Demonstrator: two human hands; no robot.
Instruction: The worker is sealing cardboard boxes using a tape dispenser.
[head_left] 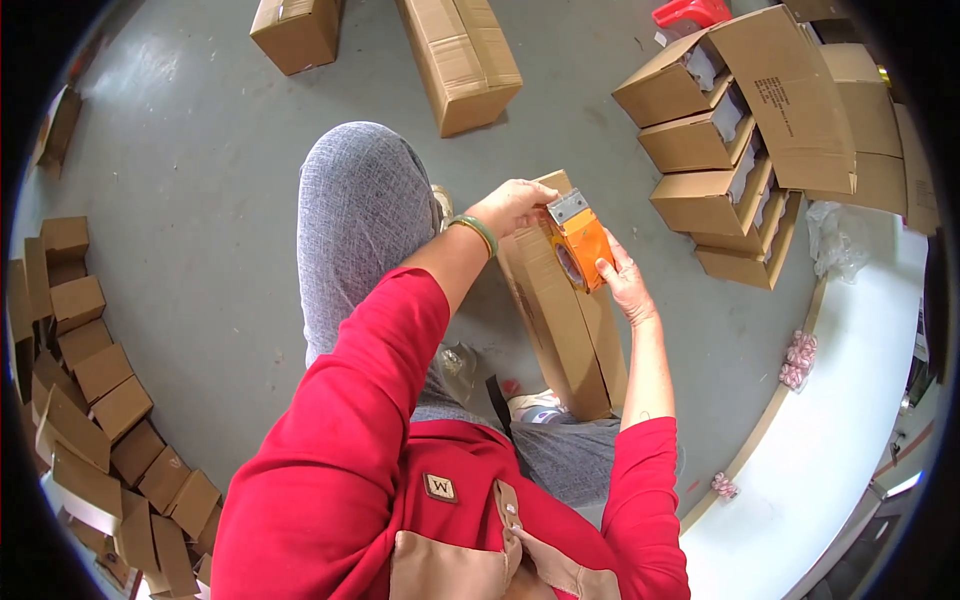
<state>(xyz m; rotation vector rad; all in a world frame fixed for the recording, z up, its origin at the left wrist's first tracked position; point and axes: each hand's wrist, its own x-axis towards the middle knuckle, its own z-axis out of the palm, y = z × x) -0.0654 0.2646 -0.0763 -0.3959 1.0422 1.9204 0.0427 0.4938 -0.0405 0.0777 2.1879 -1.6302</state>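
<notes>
An orange tape dispenser [583,243] with a grey metal head is held above a long closed cardboard box [556,318]. My right hand [627,279] is closed round its lower right side, thumb lying on the orange face. At the metal head, the closed fingers of my left hand [514,208] touch the dispenser from the left. Whether they also pinch a loose tape end cannot be seen. Part of the tape roll [568,262] shows at the dispenser's side. The box stands on the floor between my legs, its far end partly behind my hands.
Two closed cardboard boxes [462,70] [296,32] lie ahead on the grey floor [200,190]. Open boxes [697,200] with pale wrapping inside stand at the far right, near a white surface [835,400]. Many opened cartons [104,372] line the left side.
</notes>
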